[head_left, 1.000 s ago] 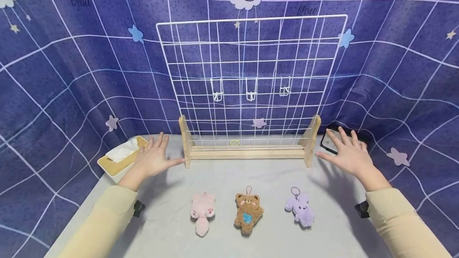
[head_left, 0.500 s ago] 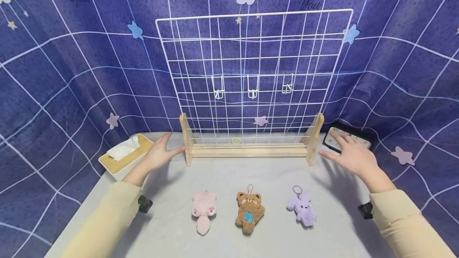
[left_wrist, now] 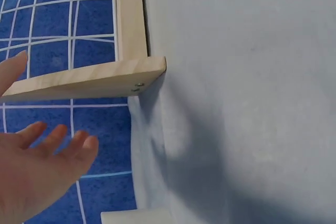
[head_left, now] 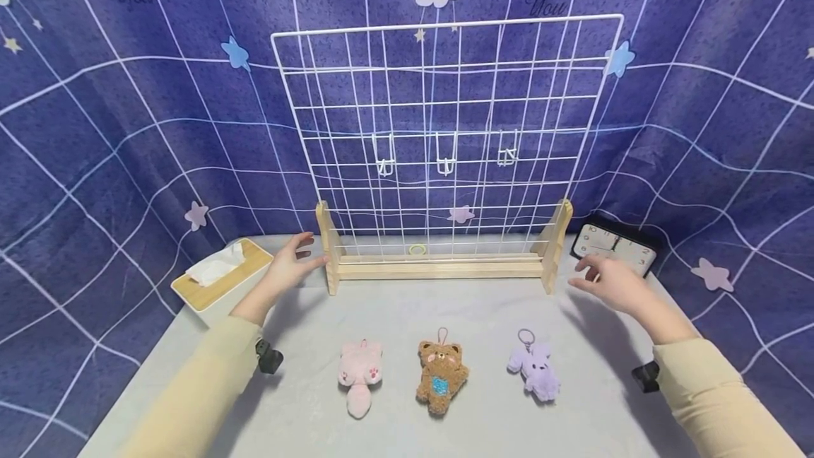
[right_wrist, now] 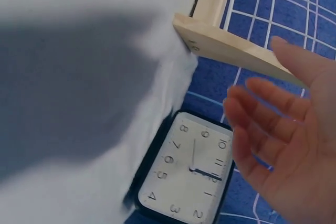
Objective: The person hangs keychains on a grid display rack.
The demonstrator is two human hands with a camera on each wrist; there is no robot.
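In the head view my left hand (head_left: 289, 267) is beside the left wooden leg (head_left: 327, 249) of a white wire grid rack (head_left: 439, 104), its thumb tip right at the leg. The left wrist view has the fingers (left_wrist: 79, 148) loosely bent and holding nothing. Over by the right leg (head_left: 556, 246), my right hand (head_left: 613, 285) hovers in front of a black-framed clock (head_left: 613, 246), fingers loosely curled, nothing between them. Three plush charms lie on the table nearer me: a pink one (head_left: 360, 366), a brown bear (head_left: 440, 373) and a purple one (head_left: 537, 373).
Three white hooks hang on the grid, the middle one (head_left: 446, 161) among them. A tissue box (head_left: 203, 292) stands at the left. Behind everything hangs a blue curtain (head_left: 165, 90). A small yellow ring (head_left: 417, 249) shows near the rack's base.
My left hand has shifted right toward the rack's leg, and its fingers have drawn in. The right hand's spread fingers have curled and lowered, exposing more of the clock. The plush charms stay put.
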